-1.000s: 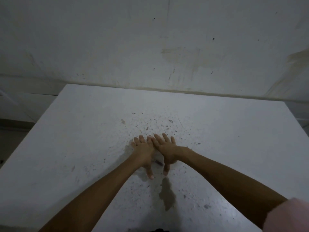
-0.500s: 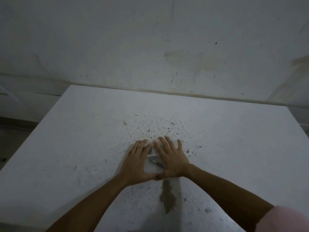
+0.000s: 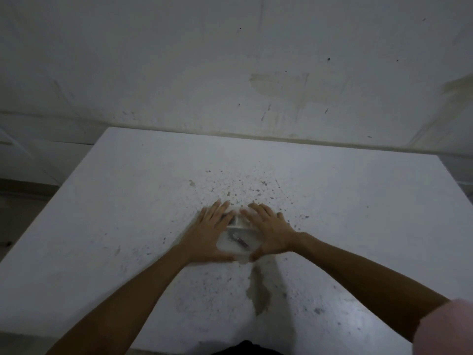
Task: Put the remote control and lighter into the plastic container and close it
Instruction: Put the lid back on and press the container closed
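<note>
Plastic container (image 3: 238, 240) sits near the middle of the table (image 3: 102, 226), w/ both hands on it. Clear, thin-walled by the look of it, so prob. light and a bit flexy: lid likely bows if pushed in the centre, and the smooth plastic could skate on the tabletop. Best hold, I'd judge, is at the rim and corners, pressing down evenly so the lid seats all round.

Left hand (image 3: 208, 233) lies flat on the container's left side, fingers spread and pointing away from the person, thumb along the near edge. Right hand (image 3: 271, 233) mirrors it on the right side, also flat and splayed, thumb tip nearly meeting the left thumb at the near edge. Neither hand is curled round anything; both are palms-down, pressing rather than gripping.

Between the hands a patch of the lid shows, w/ a small dark reddish thing under it, poss. the lighter (image 3: 239, 239), blurred. A pale block toward the container's far end may be the remote; can't tell for sure.

Looks like the closing step: lid on, being pressed shut. Whether it's fully snapped can't be told.
</note>
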